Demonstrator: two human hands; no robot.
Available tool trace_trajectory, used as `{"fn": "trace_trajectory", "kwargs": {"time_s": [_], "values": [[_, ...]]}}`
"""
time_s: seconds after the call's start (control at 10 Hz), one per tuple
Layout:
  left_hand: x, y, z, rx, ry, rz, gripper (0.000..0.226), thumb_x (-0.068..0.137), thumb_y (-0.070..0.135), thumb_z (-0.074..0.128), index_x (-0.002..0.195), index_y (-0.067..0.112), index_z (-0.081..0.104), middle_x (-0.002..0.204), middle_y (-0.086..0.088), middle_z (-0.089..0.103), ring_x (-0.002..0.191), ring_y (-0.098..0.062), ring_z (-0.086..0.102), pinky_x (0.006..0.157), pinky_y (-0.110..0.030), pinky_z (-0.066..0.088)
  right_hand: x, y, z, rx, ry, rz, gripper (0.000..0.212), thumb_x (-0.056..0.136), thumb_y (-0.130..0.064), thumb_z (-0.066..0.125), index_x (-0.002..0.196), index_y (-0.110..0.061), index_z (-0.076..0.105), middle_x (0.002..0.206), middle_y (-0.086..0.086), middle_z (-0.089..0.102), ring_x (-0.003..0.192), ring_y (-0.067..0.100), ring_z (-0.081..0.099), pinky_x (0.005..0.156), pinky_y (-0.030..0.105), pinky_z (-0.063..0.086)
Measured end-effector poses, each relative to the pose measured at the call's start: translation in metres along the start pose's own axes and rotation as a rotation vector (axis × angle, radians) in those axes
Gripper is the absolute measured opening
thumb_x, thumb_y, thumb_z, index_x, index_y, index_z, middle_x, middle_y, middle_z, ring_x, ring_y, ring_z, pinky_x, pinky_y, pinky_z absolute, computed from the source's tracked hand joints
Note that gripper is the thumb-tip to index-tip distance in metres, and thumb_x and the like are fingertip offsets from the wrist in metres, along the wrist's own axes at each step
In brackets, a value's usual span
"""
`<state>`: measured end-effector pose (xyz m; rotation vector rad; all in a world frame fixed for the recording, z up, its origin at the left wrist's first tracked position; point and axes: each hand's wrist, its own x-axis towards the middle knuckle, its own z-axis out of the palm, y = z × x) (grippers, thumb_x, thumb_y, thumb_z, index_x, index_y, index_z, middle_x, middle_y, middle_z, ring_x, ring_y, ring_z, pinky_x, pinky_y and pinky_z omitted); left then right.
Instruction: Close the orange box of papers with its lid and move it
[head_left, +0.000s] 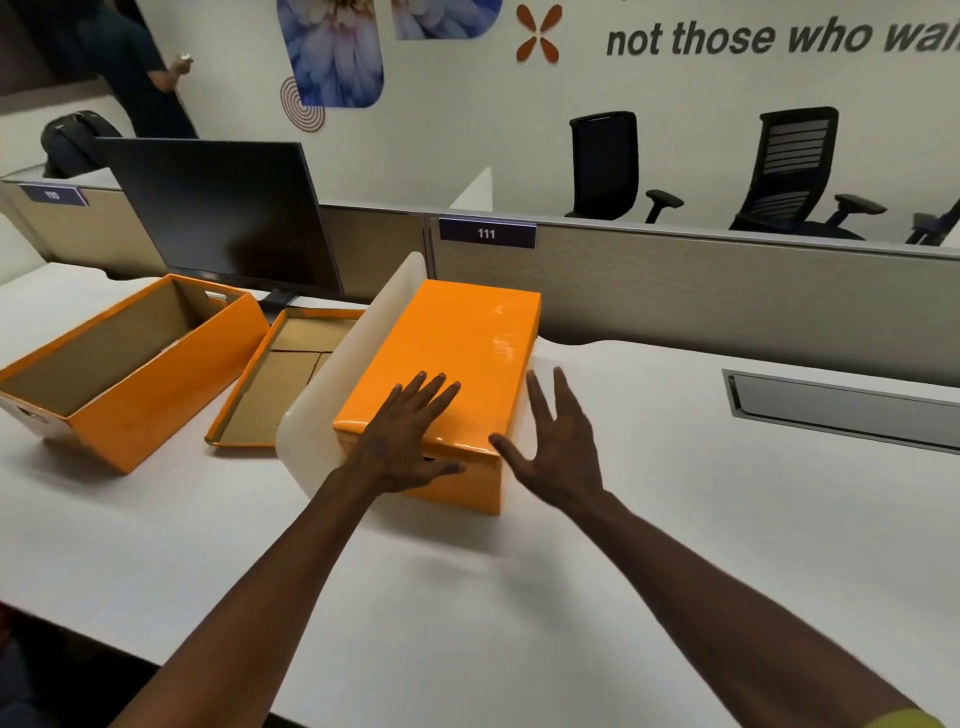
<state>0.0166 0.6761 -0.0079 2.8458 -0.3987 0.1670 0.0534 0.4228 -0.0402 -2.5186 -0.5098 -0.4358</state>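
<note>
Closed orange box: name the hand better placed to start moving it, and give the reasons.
Left. The left hand lies flat on the closed orange box, fingers spread over its near end. The right hand is open beside the box's right corner, apparently not touching it.

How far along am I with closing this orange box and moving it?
Done: the lid sits on the orange box, beside the white divider. In hand: your left hand lies flat on the lid near its front edge, and your right hand is open beside the box, not gripping. Left: get hold of it and move it. A second open box and lid lie to the left.
</note>
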Motion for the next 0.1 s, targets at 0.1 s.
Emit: {"fn": "trace_trajectory", "kwargs": {"time_s": [0.1], "values": [[0.0225, 0.0314, -0.0100, 0.025, 0.038, 0.027, 0.108, 0.076, 0.081, 0.055, 0.161, 0.034, 0.007, 0.171, 0.004, 0.005, 0.158, -0.019, -0.006, 0.128, -0.046, 0.002, 0.0172, 0.0127, -0.0331, -0.094, 0.033, -0.008, 0.097, 0.086, -0.079, 0.039, 0.160, -0.023, 0.012, 0.167, 0.016, 0.012, 0.153, 0.033, 0.017, 0.118, 0.050, 0.029]]}}
